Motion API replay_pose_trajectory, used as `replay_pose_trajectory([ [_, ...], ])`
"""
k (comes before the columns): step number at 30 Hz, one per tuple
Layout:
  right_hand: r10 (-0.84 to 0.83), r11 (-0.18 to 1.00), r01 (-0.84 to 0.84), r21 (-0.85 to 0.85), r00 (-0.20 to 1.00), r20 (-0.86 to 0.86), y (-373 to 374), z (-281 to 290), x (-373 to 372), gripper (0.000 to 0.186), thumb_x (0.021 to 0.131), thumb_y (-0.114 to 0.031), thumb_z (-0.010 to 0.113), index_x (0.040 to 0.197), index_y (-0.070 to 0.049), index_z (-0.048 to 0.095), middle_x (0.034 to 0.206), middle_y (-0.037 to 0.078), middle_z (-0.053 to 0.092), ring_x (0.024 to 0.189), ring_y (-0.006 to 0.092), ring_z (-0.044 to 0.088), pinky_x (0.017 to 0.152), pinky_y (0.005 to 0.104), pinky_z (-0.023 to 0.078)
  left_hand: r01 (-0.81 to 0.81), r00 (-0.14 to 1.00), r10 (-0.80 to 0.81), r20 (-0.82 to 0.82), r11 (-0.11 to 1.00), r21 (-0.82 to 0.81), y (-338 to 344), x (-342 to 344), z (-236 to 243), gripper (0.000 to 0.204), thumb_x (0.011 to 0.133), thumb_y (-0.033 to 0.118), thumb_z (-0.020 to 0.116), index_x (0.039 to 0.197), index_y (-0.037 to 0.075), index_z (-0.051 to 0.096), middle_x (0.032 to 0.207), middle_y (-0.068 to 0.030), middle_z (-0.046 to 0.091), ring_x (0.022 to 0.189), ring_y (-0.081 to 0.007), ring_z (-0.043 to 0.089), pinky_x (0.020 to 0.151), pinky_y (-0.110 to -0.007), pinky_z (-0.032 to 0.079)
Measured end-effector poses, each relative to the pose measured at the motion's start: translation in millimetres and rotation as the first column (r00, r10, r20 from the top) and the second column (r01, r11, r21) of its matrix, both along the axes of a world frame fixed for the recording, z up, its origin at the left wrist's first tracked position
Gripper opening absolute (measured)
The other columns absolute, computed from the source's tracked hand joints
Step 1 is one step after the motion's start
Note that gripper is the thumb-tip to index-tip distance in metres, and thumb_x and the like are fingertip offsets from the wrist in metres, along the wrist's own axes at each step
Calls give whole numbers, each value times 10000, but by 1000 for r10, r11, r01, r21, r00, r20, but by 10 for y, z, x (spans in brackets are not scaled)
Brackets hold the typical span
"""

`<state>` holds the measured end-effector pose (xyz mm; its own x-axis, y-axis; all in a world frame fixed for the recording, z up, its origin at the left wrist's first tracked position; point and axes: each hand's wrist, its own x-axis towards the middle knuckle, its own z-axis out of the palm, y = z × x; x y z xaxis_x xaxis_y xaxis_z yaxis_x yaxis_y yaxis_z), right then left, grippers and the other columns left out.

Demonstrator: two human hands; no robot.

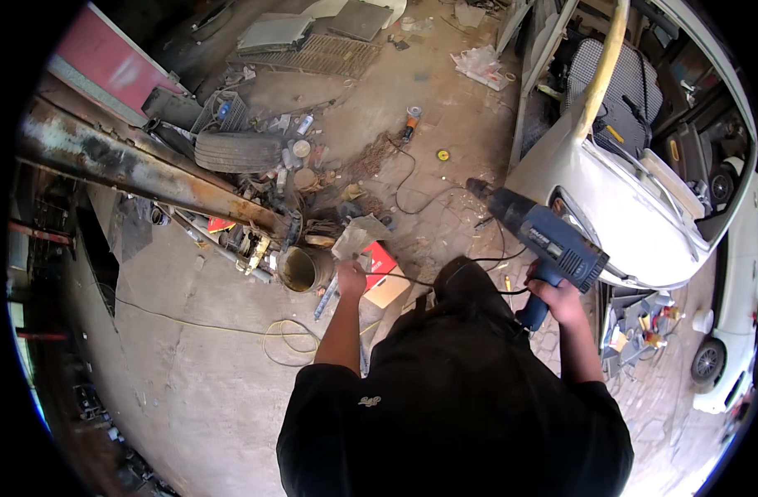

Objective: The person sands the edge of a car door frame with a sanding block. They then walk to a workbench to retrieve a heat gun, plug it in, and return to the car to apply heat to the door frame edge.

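In my right hand (555, 296) is a dark blue-grey heat gun (544, 236), its nozzle angled up and forward beside the white car body (627, 211). My left hand (351, 275) is closed on a black cord (404, 279) that runs across in front of my dark clothing to the right. Near my left hand stand a red and tan cardboard box (383, 269) and a metal bucket (298, 267). An orange angle grinder (411, 123) lies on the floor ahead, with a yellow round tape (442, 155) to its right.
A rusty steel beam (147, 170) crosses the left side, with a tyre (234, 151), bottles and debris beside it. Metal sheets (275, 31) lie farther back. A yellow hose (283, 327) trails over the floor. Another white vehicle (731, 348) and a cluttered tray (623, 327) are at the right.
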<state>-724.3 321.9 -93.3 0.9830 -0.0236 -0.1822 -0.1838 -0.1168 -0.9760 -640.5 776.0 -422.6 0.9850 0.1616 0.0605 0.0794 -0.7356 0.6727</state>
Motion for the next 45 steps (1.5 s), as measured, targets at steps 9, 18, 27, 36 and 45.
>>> replay_pose_trajectory([
  [9, 132, 988, -135, -75, 990, -39, -266, -199, 1568, 214, 816, -68, 647, 1023, -58, 595, 919, 12, 585, 875, 133, 554, 782, 317, 460, -355, 894, 399, -203, 908, 223, 551, 728, -492, 161, 758, 149, 690, 916, 138, 715, 1052, -119, 640, 1053, -329, 568, 912, -428, 475],
  [18, 307, 950, -277, -142, 908, 284, -161, -462, 3738, 395, 742, -91, 742, 1102, -19, 596, 930, 104, 643, 861, 216, 620, 770, 357, 501, -286, 953, 301, -42, 934, 213, 884, 1846, -422, 184, 800, 139, 595, 764, 2, 713, 756, -201, 676, 742, -348, 666, 677, -431, 523],
  [27, 339, 940, -313, -133, 848, 406, -531, -300, 4045, 577, 721, -164, 794, 1240, -8, 595, 1128, 156, 660, 992, 246, 626, 895, 366, 497, 149, 850, -187, -492, 982, -116, 350, 4472, -375, 102, 827, 99, 631, 858, 31, 700, 725, -116, 660, 663, -233, 644, 595, -373, 508],
  [36, -348, 931, 321, 176, 924, 159, -451, -243, 3525, 468, 767, -139, 782, 1169, 24, 604, 1022, 125, 680, 930, 202, 625, 839, 335, 501, 961, -89, -475, -876, 192, -202, -1979, 7186, -762, 321, 740, 291, 640, 925, 48, 737, 866, -201, 705, 792, -331, 699, 739, -412, 547],
  [45, -891, 354, 925, 135, 378, -253, 993, -149, 3316, 261, 740, -65, 735, 981, -6, 654, 871, 64, 665, 796, 165, 611, 692, 336, 496, 604, -252, -257, -933, -795, 56, -4616, 7232, -667, 276, 723, 134, 649, 990, 83, 696, 914, -164, 717, 854, -335, 695, 767, -414, 546],
])
